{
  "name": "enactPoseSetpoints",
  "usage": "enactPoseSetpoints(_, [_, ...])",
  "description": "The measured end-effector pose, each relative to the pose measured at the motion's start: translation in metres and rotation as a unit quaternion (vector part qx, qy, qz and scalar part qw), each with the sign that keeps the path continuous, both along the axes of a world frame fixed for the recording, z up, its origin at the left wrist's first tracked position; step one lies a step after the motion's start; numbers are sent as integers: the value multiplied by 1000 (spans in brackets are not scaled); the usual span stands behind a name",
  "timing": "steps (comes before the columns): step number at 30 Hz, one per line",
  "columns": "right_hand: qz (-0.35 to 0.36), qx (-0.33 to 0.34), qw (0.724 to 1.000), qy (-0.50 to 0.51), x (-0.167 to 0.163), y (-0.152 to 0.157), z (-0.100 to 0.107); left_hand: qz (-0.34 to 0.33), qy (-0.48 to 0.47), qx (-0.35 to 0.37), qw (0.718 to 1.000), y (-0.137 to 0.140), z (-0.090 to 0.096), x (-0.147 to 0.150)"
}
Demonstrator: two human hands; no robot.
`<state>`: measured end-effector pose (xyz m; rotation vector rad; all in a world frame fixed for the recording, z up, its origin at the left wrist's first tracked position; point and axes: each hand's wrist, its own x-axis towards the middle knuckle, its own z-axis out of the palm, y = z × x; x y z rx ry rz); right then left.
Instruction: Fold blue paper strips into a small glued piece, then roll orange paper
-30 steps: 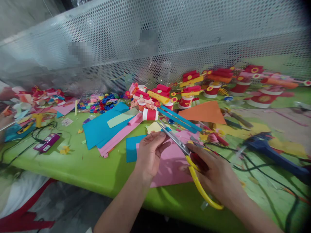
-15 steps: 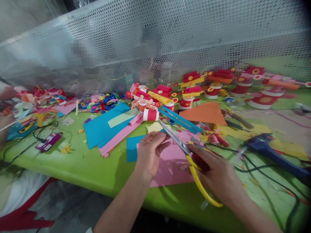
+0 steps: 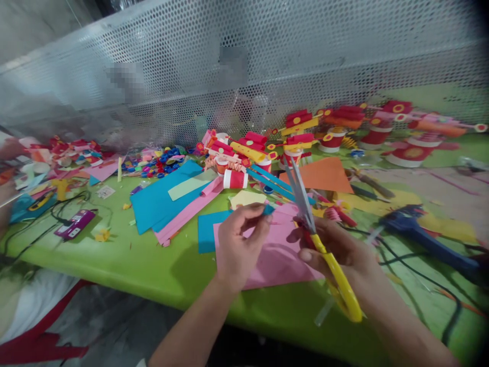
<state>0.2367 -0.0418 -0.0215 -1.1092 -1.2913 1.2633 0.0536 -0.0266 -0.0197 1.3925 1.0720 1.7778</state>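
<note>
Between the thumb and fingertips of my left hand (image 3: 242,244) is a small piece of blue paper (image 3: 269,209). My right hand (image 3: 340,250) grips a pair of scissors (image 3: 303,196) with yellow handles, its blades pointing up and away from me. Beneath both hands lies a pink paper sheet (image 3: 278,260), partly over a blue sheet (image 3: 206,234). Just beyond my left hand, a red and white paper cup (image 3: 236,179) lies on its side, near a pale yellow paper scrap (image 3: 246,199).
A blue glue gun (image 3: 431,237) with a black cable lies at right. Decorated paper cups (image 3: 332,140) line the back beside a perforated metal panel (image 3: 286,61). A purple power strip (image 3: 75,224) is at left on the green table (image 3: 126,265). Another person's hand (image 3: 5,199) shows far left.
The scissors have swung upright and moved right, away from my left hand. My left hand has turned, bringing the blue paper piece more into sight.
</note>
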Motion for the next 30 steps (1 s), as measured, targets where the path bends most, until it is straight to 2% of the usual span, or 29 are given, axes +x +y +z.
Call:
enactPoseSetpoints(2, [1, -7, 1000, 26, -1, 1, 4, 14, 129, 94, 987, -3, -4, 2])
enactPoseSetpoints(5, [-10, 3, 998, 56, 0, 4, 4, 23, 249, 178, 952, -5, -7, 4])
enactPoseSetpoints(10, [-54, -19, 994, 92, -1, 6, 3, 33, 367, 239, 898, -8, -9, 4])
enactPoseSetpoints(13, [-52, -29, 993, 105, -2, 6, 3, 15, 404, 239, 883, -11, -13, 6])
enactPoseSetpoints(15, [-38, -26, 992, 118, -2, 7, 3, -5, 397, 222, 890, -13, -14, 7])
enactPoseSetpoints(17, [-35, -17, 992, 122, -1, 8, 2, -40, 353, 187, 916, -14, -12, 8])
enactPoseSetpoints(19, [-43, -8, 993, 106, 0, 7, 2, -98, 271, 114, 951, -16, -8, 8])
enactPoseSetpoints(21, [-49, 3, 996, 77, 0, 6, 2, -153, 171, 14, 973, -15, -5, 8])
enactPoseSetpoints(24, [-48, 29, 998, 25, -1, 5, 2, -192, 96, -96, 972, -10, -3, 6])
enactPoseSetpoints(30, [-22, 42, 999, -19, -2, 4, -2, -234, 45, -167, 957, 0, -8, -1])
